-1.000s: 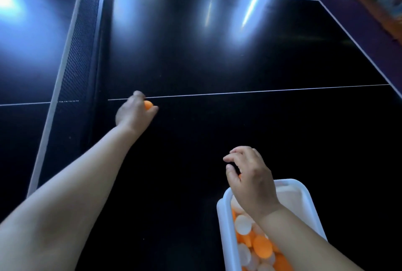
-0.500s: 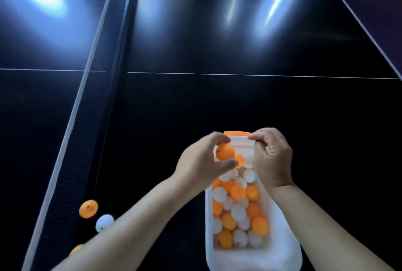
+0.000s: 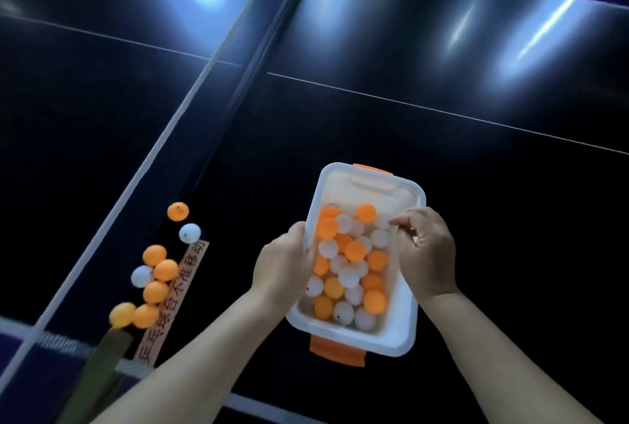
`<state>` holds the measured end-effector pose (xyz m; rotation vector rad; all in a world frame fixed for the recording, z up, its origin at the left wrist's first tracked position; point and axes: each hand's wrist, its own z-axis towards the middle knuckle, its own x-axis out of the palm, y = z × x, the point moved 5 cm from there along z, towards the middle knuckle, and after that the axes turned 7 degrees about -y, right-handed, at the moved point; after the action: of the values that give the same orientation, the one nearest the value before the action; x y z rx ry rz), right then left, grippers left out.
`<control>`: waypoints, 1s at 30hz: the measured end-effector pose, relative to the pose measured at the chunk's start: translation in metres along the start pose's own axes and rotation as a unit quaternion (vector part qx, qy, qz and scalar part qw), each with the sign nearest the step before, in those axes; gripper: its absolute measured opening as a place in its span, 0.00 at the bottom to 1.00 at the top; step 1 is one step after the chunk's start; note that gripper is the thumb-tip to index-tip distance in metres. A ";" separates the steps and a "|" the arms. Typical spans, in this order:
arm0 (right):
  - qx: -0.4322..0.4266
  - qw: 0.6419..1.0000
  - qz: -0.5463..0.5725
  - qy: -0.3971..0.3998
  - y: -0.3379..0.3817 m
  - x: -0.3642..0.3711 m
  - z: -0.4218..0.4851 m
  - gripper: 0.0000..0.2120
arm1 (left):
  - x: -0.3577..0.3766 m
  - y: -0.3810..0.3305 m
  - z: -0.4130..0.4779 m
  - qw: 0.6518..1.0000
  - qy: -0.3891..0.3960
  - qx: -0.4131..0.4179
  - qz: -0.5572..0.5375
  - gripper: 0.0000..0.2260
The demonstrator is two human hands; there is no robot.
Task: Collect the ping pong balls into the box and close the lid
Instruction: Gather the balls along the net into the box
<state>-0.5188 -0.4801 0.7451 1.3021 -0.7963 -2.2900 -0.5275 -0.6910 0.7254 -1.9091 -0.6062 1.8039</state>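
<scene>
The box (image 3: 405, 328), white with an orange latch (image 3: 337, 350) at the near end and another at the far end, sits on the dark tabletop (image 3: 476, 202) right in front of you, its long side running away from you and tilted a little to the right. It is open at the top and a heap of orange and white ping pong balls (image 3: 354, 250) fills most of it, leaving the far end bare.

Your left hand (image 3: 282, 263) grips the left long wall of the box, thumb lying along the rim and fingers wrapped down the outside. Your right hand (image 3: 425, 250) sits over the right long rim with its fingers curled, thumb and forefinger drawn close together just inside the wall. You cannot tell whether they pinch the rim, something small, or nothing.

To your left, well apart from the box, loose balls (image 3: 165, 270) lie in a row against the foot of the net (image 3: 197, 138): six orange and two white, most of them touching their neighbours. Just beside them a pale paper strip (image 3: 170, 304) with red characters lies flat on the tabletop, running alongside the row toward the table's near edge.
</scene>
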 end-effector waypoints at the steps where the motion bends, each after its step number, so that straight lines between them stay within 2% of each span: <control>1: -0.006 1.000 0.009 0.008 0.004 0.001 -0.001 0.09 | -0.003 0.004 -0.002 1.000 -0.010 -0.005 -0.001 0.09; 7: -0.027 0.996 0.054 0.072 0.034 0.023 -0.004 0.11 | -0.028 0.036 -0.008 0.998 -0.022 -0.042 -0.029 0.10; 13: -0.058 0.987 0.078 0.124 0.079 0.055 -0.015 0.12 | -0.041 0.062 -0.012 0.994 -0.009 -0.082 -0.066 0.18; 15: -0.082 0.984 0.096 0.129 0.097 0.066 -0.021 0.12 | -0.054 0.079 -0.021 0.991 -0.042 -0.090 -0.085 0.17; 18: -0.098 0.978 0.130 0.132 0.126 0.083 -0.029 0.13 | -0.082 0.121 -0.047 0.983 -0.131 -0.088 -0.092 0.10; 20: -0.117 0.974 0.143 0.130 0.151 0.093 -0.037 0.13 | -0.097 0.156 -0.069 0.978 -0.177 -0.094 -0.051 0.08; 22: -0.135 0.968 0.161 0.139 0.179 0.104 -0.048 0.11 | -0.106 0.191 -0.091 0.974 -0.197 -0.111 0.016 0.10; 26: -0.149 0.951 0.155 0.222 0.229 0.142 -0.083 0.09 | -0.107 0.246 -0.114 0.975 -0.140 -0.147 0.094 0.18; 28: -0.159 0.938 0.107 0.287 0.245 0.172 -0.106 0.07 | -0.101 0.265 -0.116 0.976 -0.079 -0.167 0.111 0.23; 30: -0.138 0.911 0.023 0.387 0.248 0.206 -0.129 0.09 | -0.094 0.276 -0.116 0.978 -0.035 -0.165 0.123 0.28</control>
<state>-0.4954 -0.8258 0.7185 1.8103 -0.2098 -1.5377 -0.4122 -0.9708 0.6435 -2.2285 -0.7625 2.0356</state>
